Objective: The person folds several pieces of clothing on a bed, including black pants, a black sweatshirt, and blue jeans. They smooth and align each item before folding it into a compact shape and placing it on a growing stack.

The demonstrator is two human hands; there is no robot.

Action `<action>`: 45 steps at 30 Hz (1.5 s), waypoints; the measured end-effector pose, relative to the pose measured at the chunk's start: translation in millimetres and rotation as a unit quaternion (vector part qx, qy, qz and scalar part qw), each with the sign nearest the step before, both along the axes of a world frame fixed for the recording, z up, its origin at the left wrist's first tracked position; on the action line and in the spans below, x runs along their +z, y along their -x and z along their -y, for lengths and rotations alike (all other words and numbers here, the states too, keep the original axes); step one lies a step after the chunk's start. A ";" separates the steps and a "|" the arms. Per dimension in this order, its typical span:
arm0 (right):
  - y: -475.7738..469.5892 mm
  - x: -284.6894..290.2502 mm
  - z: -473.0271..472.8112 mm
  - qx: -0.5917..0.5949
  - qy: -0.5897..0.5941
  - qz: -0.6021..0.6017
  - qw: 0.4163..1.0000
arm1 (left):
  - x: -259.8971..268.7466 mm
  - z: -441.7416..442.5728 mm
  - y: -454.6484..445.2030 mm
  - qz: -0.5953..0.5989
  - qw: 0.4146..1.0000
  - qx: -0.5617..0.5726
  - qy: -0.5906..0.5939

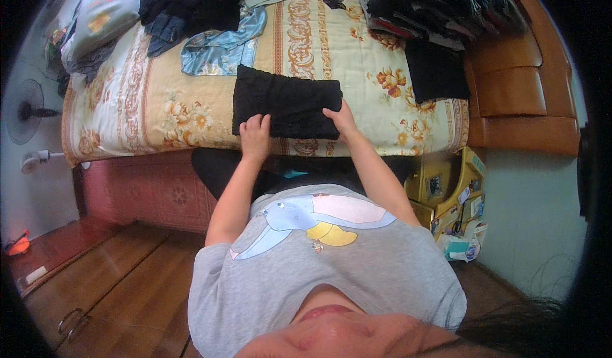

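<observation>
A folded black garment (289, 102) lies as a flat rectangle near the front edge of the bed. My right hand (340, 120) grips its right end, thumb on top and the other fingers mostly hidden behind the cloth. The fingers of my left hand (256, 136) rest over its near edge at the left, and the thumb is hidden. Just beyond the garment, a light blue satin garment (222, 47) with a floral print is spread loosely on the floral bedspread (191, 114).
Dark clothes (191, 4) are heaped at the far left beside a grey printed bundle (103, 16). A clothes stack (425, 9) stands far right, with a black cloth (437, 71) before it. The brown headboard (516, 90) bounds the right; a yellow cabinet (435, 181) stands below.
</observation>
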State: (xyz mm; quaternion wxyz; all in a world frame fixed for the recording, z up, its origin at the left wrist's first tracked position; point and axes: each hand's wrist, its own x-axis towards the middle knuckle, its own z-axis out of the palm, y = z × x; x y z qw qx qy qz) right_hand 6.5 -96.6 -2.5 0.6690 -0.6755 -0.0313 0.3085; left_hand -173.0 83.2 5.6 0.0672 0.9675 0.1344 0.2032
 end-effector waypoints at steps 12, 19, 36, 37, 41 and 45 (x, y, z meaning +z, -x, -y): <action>20.1 27.2 -10.6 0.077 0.334 0.561 0.754 | 4.9 -27.3 24.7 0.054 0.974 -0.206 0.077; 25.5 10.5 -44.7 0.217 0.509 0.427 0.715 | -2.8 -28.6 -61.1 -0.140 0.969 0.182 0.090; 10.6 -30.2 -6.3 -0.058 0.317 0.371 0.871 | -54.3 -28.3 17.8 0.020 0.956 0.207 0.206; 8.8 -29.5 -5.5 -0.086 0.290 0.321 0.897 | -50.5 -29.0 14.9 0.051 0.945 0.210 0.246; -12.6 -20.3 -7.8 -0.112 0.204 -0.025 0.972 | -20.2 -58.4 -15.1 0.014 0.854 0.260 0.450; -35.5 1.0 -3.7 -0.045 0.050 -0.205 0.976 | 8.9 -73.0 -46.5 -0.084 0.723 0.222 0.649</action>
